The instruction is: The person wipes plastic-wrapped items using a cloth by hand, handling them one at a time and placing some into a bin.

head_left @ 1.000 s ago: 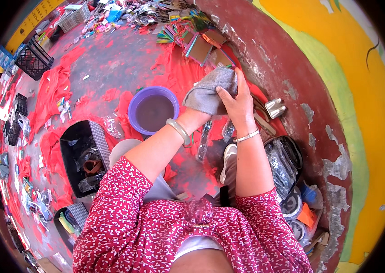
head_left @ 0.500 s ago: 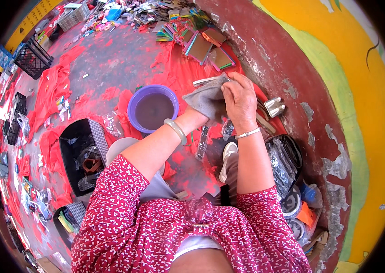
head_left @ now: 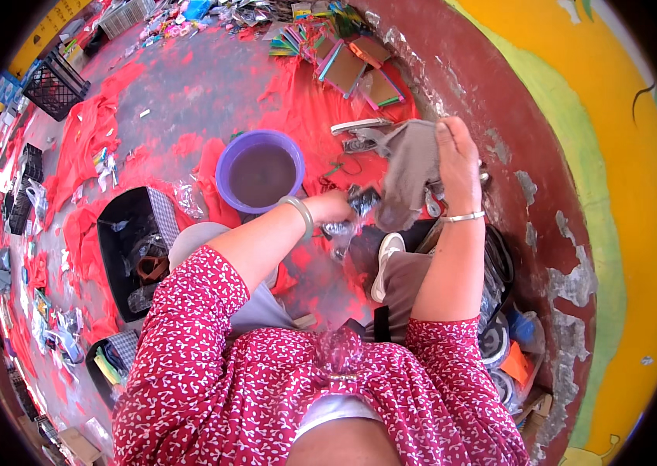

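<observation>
A limp grey cloth (head_left: 412,172) is gripped in the closed right hand (head_left: 456,159), while a small dark crinkled packet (head_left: 361,203) is pinched by the left hand (head_left: 344,208), above red-stained concrete floor (head_left: 188,85), beside a round purple basin (head_left: 260,169) and peeling maroon wall (head_left: 515,140).

A grey cloth (head_left: 410,167). A purple basin (head_left: 260,171) of murky brown water. Red sheets (head_left: 87,140) on a grey floor (head_left: 181,85). A black crate (head_left: 130,252). The wall (head_left: 530,116) is dark red below, green and yellow above. Sleeves (head_left: 188,334) are crimson with small white sprigs.
</observation>
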A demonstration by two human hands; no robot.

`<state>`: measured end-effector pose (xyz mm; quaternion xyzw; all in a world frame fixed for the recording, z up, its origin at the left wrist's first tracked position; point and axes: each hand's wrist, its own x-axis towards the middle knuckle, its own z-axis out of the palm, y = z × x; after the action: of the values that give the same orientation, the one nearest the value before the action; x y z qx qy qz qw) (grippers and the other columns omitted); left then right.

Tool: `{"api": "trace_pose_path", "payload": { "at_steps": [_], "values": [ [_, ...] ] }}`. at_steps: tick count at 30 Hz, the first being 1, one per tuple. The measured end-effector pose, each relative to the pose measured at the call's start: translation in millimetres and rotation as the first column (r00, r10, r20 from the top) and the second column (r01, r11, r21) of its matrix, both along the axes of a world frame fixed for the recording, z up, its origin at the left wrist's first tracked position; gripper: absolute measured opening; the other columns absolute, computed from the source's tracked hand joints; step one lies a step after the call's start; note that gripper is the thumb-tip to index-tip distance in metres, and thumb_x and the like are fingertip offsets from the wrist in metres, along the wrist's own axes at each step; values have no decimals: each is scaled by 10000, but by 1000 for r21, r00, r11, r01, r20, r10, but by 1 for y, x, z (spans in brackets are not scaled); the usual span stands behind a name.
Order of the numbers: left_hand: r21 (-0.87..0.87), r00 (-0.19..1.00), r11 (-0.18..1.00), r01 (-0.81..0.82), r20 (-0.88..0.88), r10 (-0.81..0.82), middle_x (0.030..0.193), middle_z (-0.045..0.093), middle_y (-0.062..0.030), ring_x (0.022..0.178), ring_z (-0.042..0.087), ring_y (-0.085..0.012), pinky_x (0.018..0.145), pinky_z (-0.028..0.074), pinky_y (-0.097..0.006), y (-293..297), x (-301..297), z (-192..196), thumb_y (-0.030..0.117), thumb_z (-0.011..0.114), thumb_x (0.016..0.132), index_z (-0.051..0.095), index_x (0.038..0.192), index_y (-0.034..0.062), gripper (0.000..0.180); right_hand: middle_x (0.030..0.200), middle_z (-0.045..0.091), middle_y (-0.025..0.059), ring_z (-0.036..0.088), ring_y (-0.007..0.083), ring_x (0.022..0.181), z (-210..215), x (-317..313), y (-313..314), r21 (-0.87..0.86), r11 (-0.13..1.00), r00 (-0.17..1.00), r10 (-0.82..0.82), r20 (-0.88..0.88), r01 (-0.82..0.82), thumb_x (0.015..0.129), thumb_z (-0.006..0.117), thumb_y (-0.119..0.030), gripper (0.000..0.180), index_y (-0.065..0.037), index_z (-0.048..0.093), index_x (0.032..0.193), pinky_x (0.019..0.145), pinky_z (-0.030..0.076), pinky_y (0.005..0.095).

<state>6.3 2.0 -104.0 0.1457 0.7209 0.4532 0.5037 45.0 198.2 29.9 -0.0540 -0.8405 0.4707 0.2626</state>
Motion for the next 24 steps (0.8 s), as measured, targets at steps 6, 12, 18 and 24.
{"api": "trace_pose_path", "payload": {
  "at_steps": [6, 12, 18, 24],
  "values": [
    [-41, 899, 898, 437, 59, -435, 829, 620, -50, 739, 586, -130, 650, 466, -294, 5, 33, -22, 155, 617, 753, 592, 982, 15, 269, 717, 500, 149, 500, 284, 647, -4, -7, -36, 258, 918, 953, 281, 112, -301, 873, 522, -136, 91, -50, 505, 896, 596, 427, 331],
    [201, 876, 934, 296, -447, -181, 935, 630, -81, 847, 593, -202, 745, 470, -319, -3, 11, -7, 223, 616, 756, 555, 1079, 43, 375, 684, 530, 167, 526, 353, 651, 18, 15, -60, 283, 744, 795, 544, 268, -605, 825, 542, -158, 96, -62, 539, 830, 560, 420, 390],
    [-113, 529, 993, -35, -845, -78, 953, 627, -162, 838, 621, -292, 714, 496, -358, -36, -39, -12, 322, 594, 756, 576, 1006, 14, 397, 602, 529, 123, 552, 315, 613, 27, 43, -56, 529, 657, 840, 470, 270, -538, 773, 571, -190, 89, -103, 577, 764, 528, 416, 419],
    [-309, 79, 932, -191, -951, -299, 971, 601, -173, 795, 614, -322, 640, 491, -399, -44, -17, 104, 314, 561, 756, 510, 1090, 73, 415, 774, 615, 75, 602, 210, 722, 18, 46, -31, 283, 670, 723, 585, 367, -686, 799, 593, -124, 84, -60, 629, 840, 607, 466, 316]
  ]
}}
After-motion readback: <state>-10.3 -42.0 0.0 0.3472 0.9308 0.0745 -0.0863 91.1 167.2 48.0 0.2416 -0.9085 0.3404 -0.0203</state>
